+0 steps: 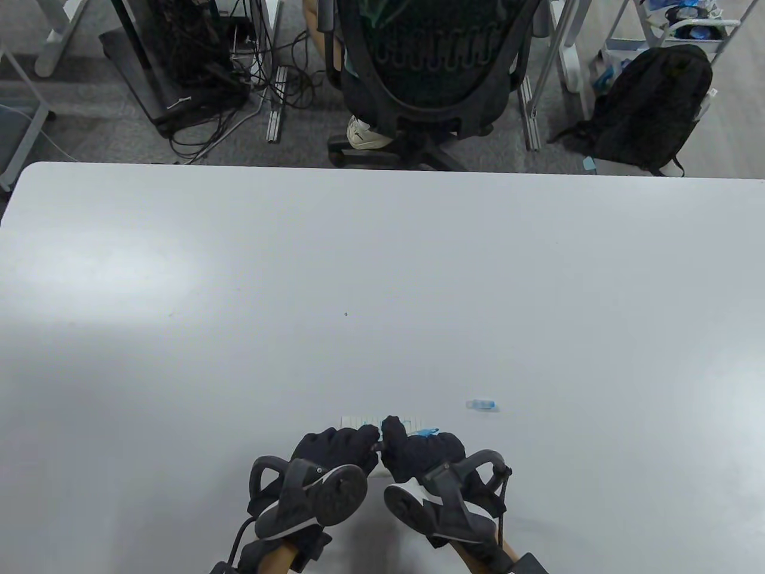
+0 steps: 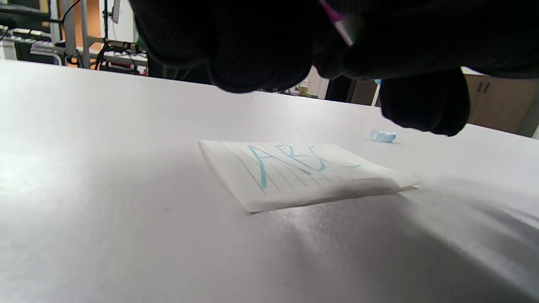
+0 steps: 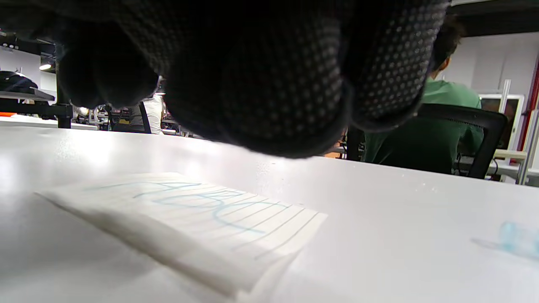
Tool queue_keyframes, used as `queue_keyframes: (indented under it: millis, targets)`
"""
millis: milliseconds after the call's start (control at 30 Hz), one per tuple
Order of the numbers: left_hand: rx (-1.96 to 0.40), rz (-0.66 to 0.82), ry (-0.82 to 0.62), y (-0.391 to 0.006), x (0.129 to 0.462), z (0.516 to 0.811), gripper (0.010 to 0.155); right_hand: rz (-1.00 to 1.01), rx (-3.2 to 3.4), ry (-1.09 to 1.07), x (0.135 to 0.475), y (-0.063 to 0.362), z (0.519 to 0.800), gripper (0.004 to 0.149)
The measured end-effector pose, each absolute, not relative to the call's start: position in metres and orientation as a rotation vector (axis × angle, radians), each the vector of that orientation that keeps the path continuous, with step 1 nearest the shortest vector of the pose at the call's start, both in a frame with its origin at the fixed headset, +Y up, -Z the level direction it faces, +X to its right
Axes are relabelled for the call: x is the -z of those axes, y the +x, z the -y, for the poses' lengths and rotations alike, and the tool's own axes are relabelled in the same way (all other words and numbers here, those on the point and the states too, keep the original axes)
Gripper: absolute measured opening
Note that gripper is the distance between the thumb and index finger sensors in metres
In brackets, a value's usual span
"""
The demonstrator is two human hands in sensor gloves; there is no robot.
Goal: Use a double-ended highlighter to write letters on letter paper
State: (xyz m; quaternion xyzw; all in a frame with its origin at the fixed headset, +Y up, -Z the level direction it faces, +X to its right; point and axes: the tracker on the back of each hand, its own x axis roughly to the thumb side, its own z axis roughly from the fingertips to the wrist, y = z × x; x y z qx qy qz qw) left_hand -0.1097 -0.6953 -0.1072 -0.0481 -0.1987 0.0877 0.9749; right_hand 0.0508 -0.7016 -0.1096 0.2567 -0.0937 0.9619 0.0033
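Both gloved hands, left hand [image 1: 334,451] and right hand [image 1: 421,451], meet above the letter paper [image 2: 294,172], their curled fingers closing a grip on the double-ended highlighter [image 1: 425,431]. "ABC" in blue marks the paper, flat on the counter [image 1: 382,287]. 1 blue cap [image 1: 482,405] lies apart to the right.

Lined paper [image 2: 303,176] flat, blue "ABC", cap [image 1: 482,405] apart

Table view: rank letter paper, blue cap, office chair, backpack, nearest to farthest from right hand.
From the right hand:
1. letter paper, directly under the fingers.
2. blue cap, on the table to its right.
3. office chair, beyond the far edge.
4. backpack, far right floor.
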Motion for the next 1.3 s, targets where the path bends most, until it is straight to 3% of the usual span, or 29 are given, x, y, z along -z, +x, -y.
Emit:
queue_keyframes:
  millis: [300, 667, 767, 967, 1167, 1300]
  targets:
    - [-0.202, 0.331, -0.097, -0.130, 0.115, 0.698, 0.051, 0.318, -2.981, 0.787, 0.123, 0.063, 0.692, 0.058]
    - [-0.267, 0.243, -0.082, -0.152, 0.123, 0.700, 0.051, 0.374, -3.111, 0.621, 0.166, 0.105, 0.677, 0.053]
    - [-0.268, 0.235, -0.082, -0.154, 0.124, 0.700, 0.050, 0.260, -3.177, 0.549, 0.181, 0.116, 0.684, 0.054]
    - [-0.278, 0.226, -0.085, -0.156, 0.125, 0.701, 0.050, -0.262, -3.259, 0.497, 0.195, 0.141, 0.707, 0.055]
    - [-0.283, 0.221, -0.098, -0.157, 0.127, 0.703, 0.050, -0.472, -3.289, 0.541, 0.195, 0.148, 0.726, 0.056]
    - [-0.278, 0.215, -0.097, -0.158, 0.127, 0.703, 0.050, -0.351, -3.344, 0.600, 0.192, 0.146, 0.733, 0.055]
